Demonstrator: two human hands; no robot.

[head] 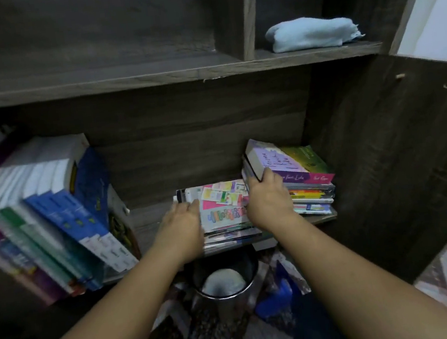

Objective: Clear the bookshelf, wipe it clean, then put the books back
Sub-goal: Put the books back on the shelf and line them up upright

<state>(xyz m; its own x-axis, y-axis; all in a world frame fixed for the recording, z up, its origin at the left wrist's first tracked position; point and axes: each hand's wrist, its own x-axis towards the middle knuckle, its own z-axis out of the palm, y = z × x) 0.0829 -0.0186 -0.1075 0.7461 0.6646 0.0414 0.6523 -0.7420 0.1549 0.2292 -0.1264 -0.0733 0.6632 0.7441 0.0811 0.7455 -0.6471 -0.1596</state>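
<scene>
Our forearms (357, 279) reach up from the bottom edge over a waste bin (225, 287). Our right hand (269, 200) clamps a tilted purple book (277, 160) at centre right; our left hand (183, 219) lies against a flat magazine stack (224, 208), grip unclear. The upper shelf (121, 77) holds only a blue cloth (312, 33), upper right; the lower shelf (149, 220), we judge, is unfinished.

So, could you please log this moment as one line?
left hand: on flat stack | right hand: grips purple book | cloth: upper shelf
</scene>
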